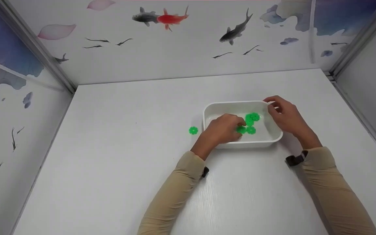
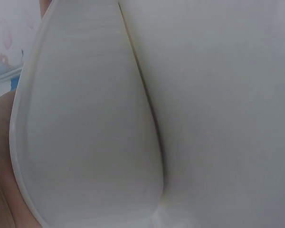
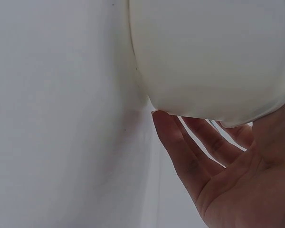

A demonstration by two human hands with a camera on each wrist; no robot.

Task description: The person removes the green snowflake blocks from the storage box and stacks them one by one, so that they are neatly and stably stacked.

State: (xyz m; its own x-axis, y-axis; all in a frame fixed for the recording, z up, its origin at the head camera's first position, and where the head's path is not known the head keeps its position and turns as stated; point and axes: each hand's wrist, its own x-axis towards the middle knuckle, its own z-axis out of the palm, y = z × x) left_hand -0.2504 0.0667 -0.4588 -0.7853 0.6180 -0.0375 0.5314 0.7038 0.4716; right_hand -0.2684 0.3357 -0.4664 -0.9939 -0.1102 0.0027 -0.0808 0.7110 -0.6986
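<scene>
A white rectangular tray (image 1: 246, 144) holds several small green flower-shaped pieces (image 1: 251, 130), grouped toward its middle and right. My left hand (image 1: 224, 129) reaches over the tray's front left part. Its thumb and fingers are parted, with a green piece (image 1: 241, 130) showing in the gap; contact with it is unclear. In the left wrist view, the tray's outer wall (image 2: 95, 118) hides most of that hand. At the tray's right end, my right hand (image 1: 284, 116) grips the rim. Several fingers (image 3: 173, 147) touch the outer wall from below in the right wrist view.
One more green flower-shaped piece (image 1: 193, 130) lies on the white table (image 1: 109, 163), just left of the tray. Printed panels with fish and petals (image 1: 188, 49) enclose the table at the back and on both sides.
</scene>
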